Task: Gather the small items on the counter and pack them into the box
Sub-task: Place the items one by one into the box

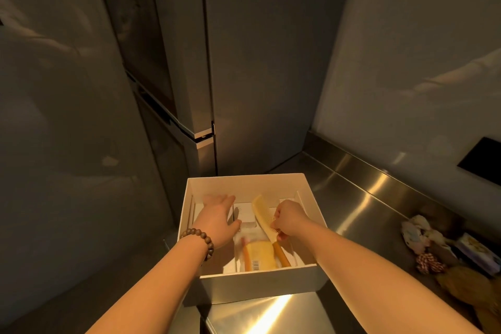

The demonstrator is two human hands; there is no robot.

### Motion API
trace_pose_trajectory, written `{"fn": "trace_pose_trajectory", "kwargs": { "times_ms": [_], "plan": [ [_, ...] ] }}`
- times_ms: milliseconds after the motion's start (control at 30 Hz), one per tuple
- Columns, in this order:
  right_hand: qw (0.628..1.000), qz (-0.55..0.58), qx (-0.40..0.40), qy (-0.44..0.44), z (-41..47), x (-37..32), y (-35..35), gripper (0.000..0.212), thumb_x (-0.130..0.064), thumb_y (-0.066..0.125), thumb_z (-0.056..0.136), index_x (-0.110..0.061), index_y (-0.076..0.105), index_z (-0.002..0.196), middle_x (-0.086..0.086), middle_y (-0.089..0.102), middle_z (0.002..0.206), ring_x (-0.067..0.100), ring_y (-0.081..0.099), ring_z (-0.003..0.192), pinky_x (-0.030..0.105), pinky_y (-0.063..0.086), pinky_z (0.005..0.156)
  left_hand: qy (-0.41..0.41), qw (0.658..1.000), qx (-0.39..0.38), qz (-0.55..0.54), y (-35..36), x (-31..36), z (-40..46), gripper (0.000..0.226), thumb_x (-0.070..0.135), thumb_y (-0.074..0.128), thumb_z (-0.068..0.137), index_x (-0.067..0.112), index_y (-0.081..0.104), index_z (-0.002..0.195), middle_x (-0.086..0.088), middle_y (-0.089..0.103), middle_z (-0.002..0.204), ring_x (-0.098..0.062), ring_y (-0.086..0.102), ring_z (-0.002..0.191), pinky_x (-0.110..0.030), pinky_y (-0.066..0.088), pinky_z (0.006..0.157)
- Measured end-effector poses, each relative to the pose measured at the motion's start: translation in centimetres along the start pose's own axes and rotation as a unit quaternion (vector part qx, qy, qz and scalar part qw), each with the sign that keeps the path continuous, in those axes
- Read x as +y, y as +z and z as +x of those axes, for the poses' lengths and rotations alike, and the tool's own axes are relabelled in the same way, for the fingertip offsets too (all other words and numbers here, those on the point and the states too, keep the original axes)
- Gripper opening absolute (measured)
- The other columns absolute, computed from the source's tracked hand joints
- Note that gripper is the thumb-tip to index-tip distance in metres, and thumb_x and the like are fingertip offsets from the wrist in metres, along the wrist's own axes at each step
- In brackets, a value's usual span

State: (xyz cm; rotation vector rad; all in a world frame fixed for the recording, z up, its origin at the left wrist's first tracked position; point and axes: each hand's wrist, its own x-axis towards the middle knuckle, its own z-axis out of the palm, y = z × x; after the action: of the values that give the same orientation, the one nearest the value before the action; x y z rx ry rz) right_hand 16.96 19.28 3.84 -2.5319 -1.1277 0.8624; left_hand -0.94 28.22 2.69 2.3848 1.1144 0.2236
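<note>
A white open box (260, 283) stands on the steel counter's left end. Inside it my right hand (290, 218) pinches a yellow comb (262, 215) that slants up toward the back of the box. My left hand (218, 218) reaches into the left side with fingers spread flat, over small white packets (245, 213). A clear packet (257, 255) with a yellow pad and orange sticks lies at the front of the box. A bead bracelet sits on my left wrist.
The steel counter (360, 203) runs to the right. At its right edge lie a floral cloth bundle (417, 233), a red-and-white twine ball (429, 264), a small printed box (477, 252) and a brown brush-like thing (461, 282). Tall grey cabinet doors stand behind and left.
</note>
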Motion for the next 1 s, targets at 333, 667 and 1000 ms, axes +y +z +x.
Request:
{"fn": "trace_pose_trajectory", "kwargs": {
  "times_ms": [333, 667, 1000],
  "plan": [
    [0.907, -0.326, -0.064, -0.259, 0.2, 2.3, 1.9, 0.089, -0.057, 0.052, 0.088, -0.026, -0.003, 0.151, 0.0, -0.007, 0.161, 0.026, -0.001, 0.147, 0.047, 0.004, 0.117, 0.006, 1.0, -0.017, 0.008, 0.8, -0.4, 0.7, 0.07, 0.042, 0.056, 0.086, 0.029, 0.021, 0.146, 0.001, 0.02, 0.155, -0.021, 0.023, 0.14, -0.036, 0.024, 0.111],
    [0.916, -0.326, -0.102, -0.209, -0.1, 2.4, 2.0, 0.081, -0.059, 0.038, 0.093, -0.023, -0.006, 0.151, 0.0, -0.009, 0.161, 0.025, -0.003, 0.148, 0.043, 0.001, 0.117, 0.017, 0.999, -0.025, 0.01, 0.7, 0.3, 0.4, 0.072, 0.042, 0.057, 0.086, 0.031, 0.019, 0.146, 0.002, 0.022, 0.154, -0.021, 0.025, 0.139, -0.04, 0.024, 0.112],
    [0.953, -0.177, 0.13, -0.209, -7.3, 5.0, -4.8, 0.062, -0.047, 0.034, 0.099, -0.021, 0.014, 0.151, 0.0, 0.004, 0.161, 0.02, -0.004, 0.148, 0.037, 0.002, 0.117, 0.09, 0.995, 0.036, 0.012, 0.2, 8.4, -0.2, 0.067, 0.053, 0.047, 0.089, 0.026, 0.025, 0.145, 0.001, 0.031, 0.151, -0.02, 0.033, 0.136, -0.035, 0.028, 0.109]
  ]
}}
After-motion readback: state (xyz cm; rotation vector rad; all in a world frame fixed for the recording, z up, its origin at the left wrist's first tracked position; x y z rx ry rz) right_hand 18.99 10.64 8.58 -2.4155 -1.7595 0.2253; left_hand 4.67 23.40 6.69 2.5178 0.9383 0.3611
